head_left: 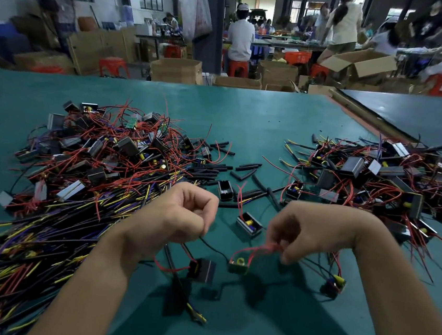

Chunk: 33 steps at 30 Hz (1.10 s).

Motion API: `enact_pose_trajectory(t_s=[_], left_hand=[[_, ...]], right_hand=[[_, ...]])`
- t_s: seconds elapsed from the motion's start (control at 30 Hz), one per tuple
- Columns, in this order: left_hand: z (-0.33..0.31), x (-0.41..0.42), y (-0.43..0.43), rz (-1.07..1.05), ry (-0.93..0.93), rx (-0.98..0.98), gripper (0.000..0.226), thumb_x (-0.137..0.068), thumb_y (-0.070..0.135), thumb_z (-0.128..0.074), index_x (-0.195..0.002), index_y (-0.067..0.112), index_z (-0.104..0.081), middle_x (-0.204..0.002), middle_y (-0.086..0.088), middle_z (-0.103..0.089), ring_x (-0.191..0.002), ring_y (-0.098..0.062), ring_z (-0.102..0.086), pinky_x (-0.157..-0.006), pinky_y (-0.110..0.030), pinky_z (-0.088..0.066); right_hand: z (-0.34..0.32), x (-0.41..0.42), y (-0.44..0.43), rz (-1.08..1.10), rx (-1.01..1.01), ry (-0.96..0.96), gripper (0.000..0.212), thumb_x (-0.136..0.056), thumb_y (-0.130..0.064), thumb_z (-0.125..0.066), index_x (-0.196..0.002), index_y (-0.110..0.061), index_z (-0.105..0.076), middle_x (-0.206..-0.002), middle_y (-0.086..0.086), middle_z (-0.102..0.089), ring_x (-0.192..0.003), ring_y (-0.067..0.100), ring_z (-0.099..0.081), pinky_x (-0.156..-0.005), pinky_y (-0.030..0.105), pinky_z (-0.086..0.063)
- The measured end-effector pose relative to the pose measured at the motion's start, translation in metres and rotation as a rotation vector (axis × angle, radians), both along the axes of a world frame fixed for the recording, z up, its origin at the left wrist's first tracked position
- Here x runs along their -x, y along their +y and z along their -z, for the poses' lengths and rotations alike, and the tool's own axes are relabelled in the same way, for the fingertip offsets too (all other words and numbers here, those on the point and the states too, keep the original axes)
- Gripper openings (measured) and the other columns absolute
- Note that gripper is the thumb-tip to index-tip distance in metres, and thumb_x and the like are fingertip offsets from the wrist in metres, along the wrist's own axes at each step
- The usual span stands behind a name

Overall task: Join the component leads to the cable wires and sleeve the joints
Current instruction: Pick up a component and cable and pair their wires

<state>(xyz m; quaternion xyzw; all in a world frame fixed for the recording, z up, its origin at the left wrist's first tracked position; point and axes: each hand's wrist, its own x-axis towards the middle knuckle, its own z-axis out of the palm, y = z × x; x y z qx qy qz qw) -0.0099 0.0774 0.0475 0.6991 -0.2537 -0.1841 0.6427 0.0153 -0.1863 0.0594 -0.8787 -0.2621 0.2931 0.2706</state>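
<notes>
My right hand pinches the red leads of a small component that hangs below it, above the green table. My left hand is curled round thin black and red wires; a dark boxed component dangles under it, and a black cable with yellow and blue ends trails toward me. Short black sleeve tubes lie loose on the table beyond my hands.
A big heap of components with red leads and cut cables fills the left. Another heap lies at the right. Two loose components sit between my hands. People sit among cardboard boxes behind the table.
</notes>
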Motion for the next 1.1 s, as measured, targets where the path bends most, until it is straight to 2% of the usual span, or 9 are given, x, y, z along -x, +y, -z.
enact_pose_trajectory(t_s=[0.1, 0.23, 0.37, 0.53, 0.67, 0.73, 0.83, 0.9, 1.1], left_hand=[[-0.001, 0.000, 0.008, 0.152, 0.112, 0.111, 0.015, -0.047, -0.002, -0.051, -0.051, 0.011, -0.056, -0.037, 0.005, -0.031, -0.036, -0.006, -0.013, -0.044, -0.018, -0.008], [-0.006, 0.001, 0.019, 0.174, 0.178, 0.266, 0.012, -0.043, 0.002, -0.051, -0.048, 0.012, -0.056, -0.036, 0.003, -0.023, -0.037, -0.008, -0.009, -0.046, -0.014, -0.010], [-0.005, -0.001, 0.014, 0.045, 0.034, 0.001, 0.012, -0.047, 0.001, -0.053, -0.050, 0.012, -0.057, -0.038, 0.002, -0.030, -0.037, -0.008, -0.016, -0.044, -0.014, -0.014], [0.000, 0.005, -0.009, -0.002, -0.194, -0.408, 0.008, -0.066, 0.008, -0.059, -0.068, 0.013, -0.065, -0.045, 0.006, -0.033, -0.045, -0.012, -0.023, -0.048, -0.024, -0.019], [-0.009, 0.010, -0.013, 0.060, -0.098, -0.223, 0.034, -0.080, 0.042, -0.061, -0.086, 0.008, -0.068, -0.044, -0.007, -0.054, -0.037, -0.016, -0.044, -0.041, -0.020, -0.035], [-0.008, 0.007, -0.016, -0.138, -0.093, -0.061, 0.043, -0.086, 0.047, -0.053, -0.086, 0.007, -0.068, -0.048, -0.016, -0.059, -0.038, -0.023, -0.050, -0.039, -0.021, -0.038], [0.001, 0.002, -0.026, -0.580, -0.297, -0.051, 0.023, -0.094, 0.024, -0.057, -0.079, 0.011, -0.068, -0.057, -0.011, -0.066, -0.046, -0.021, -0.059, -0.041, -0.025, -0.044], [0.006, 0.000, -0.032, -0.676, -0.279, -0.052, 0.017, -0.093, 0.004, -0.055, -0.082, 0.012, -0.066, -0.066, -0.007, -0.069, -0.050, -0.017, -0.062, -0.043, -0.027, -0.048], [0.007, -0.003, -0.033, -0.416, 0.107, 0.030, 0.018, -0.098, 0.005, -0.036, -0.106, 0.004, -0.053, -0.071, -0.017, -0.069, -0.031, -0.024, -0.051, -0.031, -0.020, -0.038]], right_hand=[[0.000, -0.005, -0.007, 0.226, -0.156, -0.144, 0.016, -0.079, -0.001, -0.075, -0.081, -0.017, -0.074, -0.071, 0.011, -0.066, -0.064, 0.012, -0.055, -0.065, 0.030, -0.045], [0.004, -0.012, -0.015, 0.425, -0.204, -0.299, 0.015, -0.081, -0.001, -0.074, -0.075, -0.015, -0.073, -0.062, 0.000, -0.062, -0.056, 0.010, -0.052, -0.061, 0.028, -0.044], [0.004, -0.011, -0.006, 0.516, -0.405, -0.204, 0.011, -0.087, -0.005, -0.069, -0.077, -0.004, -0.073, -0.064, 0.007, -0.070, -0.055, 0.012, -0.058, -0.051, 0.021, -0.048], [-0.002, -0.004, 0.001, 0.376, -0.497, -0.126, 0.006, -0.084, -0.010, -0.075, -0.080, -0.008, -0.078, -0.066, 0.009, -0.069, -0.060, 0.012, -0.060, -0.056, 0.020, -0.050], [-0.002, -0.001, 0.012, 0.279, -0.453, -0.199, 0.007, -0.083, -0.011, -0.077, -0.076, -0.011, -0.077, -0.056, -0.002, -0.059, -0.056, 0.010, -0.048, -0.054, 0.021, -0.041], [-0.001, 0.000, 0.017, 0.275, -0.479, -0.202, 0.010, -0.085, -0.008, -0.074, -0.075, -0.009, -0.075, -0.056, -0.002, -0.058, -0.054, 0.011, -0.050, -0.053, 0.023, -0.045], [0.001, 0.001, 0.022, 0.287, -0.509, -0.175, 0.012, -0.088, -0.005, -0.070, -0.076, -0.003, -0.070, -0.055, -0.002, -0.058, -0.052, 0.013, -0.053, -0.053, 0.025, -0.052], [0.001, 0.002, 0.025, 0.277, -0.520, -0.133, 0.012, -0.089, -0.004, -0.068, -0.077, -0.002, -0.069, -0.056, 0.000, -0.059, -0.052, 0.014, -0.054, -0.054, 0.024, -0.053], [0.002, 0.004, 0.028, 0.283, -0.612, -0.037, 0.013, -0.087, -0.009, -0.070, -0.074, -0.011, -0.070, -0.059, 0.003, -0.062, -0.053, 0.015, -0.057, -0.056, 0.026, -0.056]])
